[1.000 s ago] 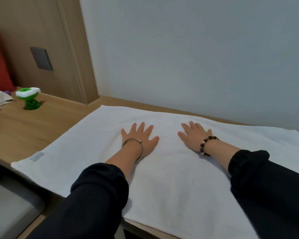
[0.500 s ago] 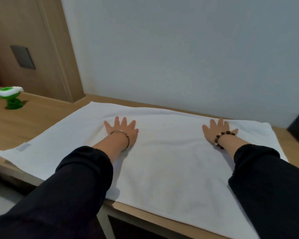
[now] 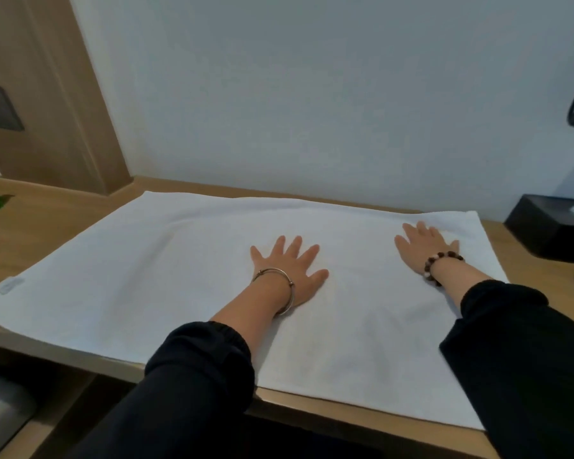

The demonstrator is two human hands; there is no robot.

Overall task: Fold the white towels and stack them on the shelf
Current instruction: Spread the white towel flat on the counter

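The white rectangular terry towel (image 3: 179,276) lies spread flat on the pale wooden surface (image 3: 40,220) in front of me. Its long axis runs left to right across my body, with one long edge along the wall and the other at the near lip of the surface.

Both my hands are palm down on the cloth with fingers straight and spread, pressing on it and gripping nothing. My left hand (image 3: 289,273), the one with the silver bangle, rests near the middle of the towel. My right hand (image 3: 423,248), the one with the dark bead bracelet, rests close to the far right corner, just beside the right short edge.

That is the relation I judge the next move turns on. The right short edge is within easy reach of my right hand. The left short edge, by the small sewn label (image 3: 9,287), lies well apart from my left hand. If I fold end to end, the right end seems the natural one to lift and carry leftward along the long axis. A black box (image 3: 544,233) stands on the surface near that right edge, so I would lift clear of it.
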